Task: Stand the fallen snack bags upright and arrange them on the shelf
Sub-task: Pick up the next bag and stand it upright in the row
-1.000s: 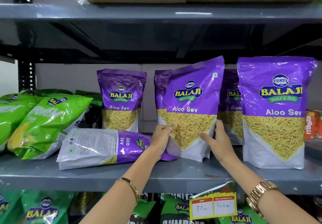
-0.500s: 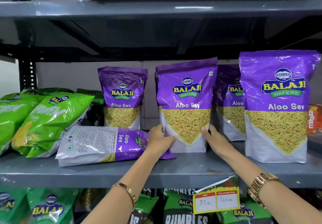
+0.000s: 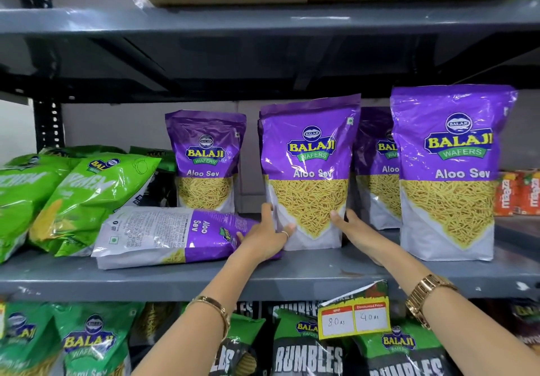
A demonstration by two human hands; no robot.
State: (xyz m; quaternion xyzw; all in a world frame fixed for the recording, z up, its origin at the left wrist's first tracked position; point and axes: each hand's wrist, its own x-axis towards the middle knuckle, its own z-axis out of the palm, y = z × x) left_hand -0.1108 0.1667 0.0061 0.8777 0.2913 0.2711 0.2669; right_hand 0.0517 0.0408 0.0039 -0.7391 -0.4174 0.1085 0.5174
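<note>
Hands frame the middle purple Aloo Sev bag (image 3: 309, 171), which stands upright on the grey shelf (image 3: 321, 276), set back from the near edge. The left hand (image 3: 263, 235) presses its fingers (image 3: 267, 214) against the bag's lower left edge, thumb across the front corner; the right hand (image 3: 353, 229) lies flat along the lower right edge, thumb on the face. Both are grasping the bag lightly from the sides rather than clenched round it.

Just left of it, a fallen bag (image 3: 175, 235) lies on its side, back panel up, its purple end under the left wrist and touching the standing bag's base. Another upright bag (image 3: 206, 159) stands farther back, one (image 3: 377, 168) shows behind on the right, and a large one (image 3: 447, 171) stands nearer at right. Green bags (image 3: 76, 197) slump at far left.

To finish this step well, the base should probably be squared flat on the shelf and the face turned straight forward before letting go; the soft pouch could topple if released while leaning. Easing both hands away together seems wise, and the fallen bag looks like the next one to lift.
</note>
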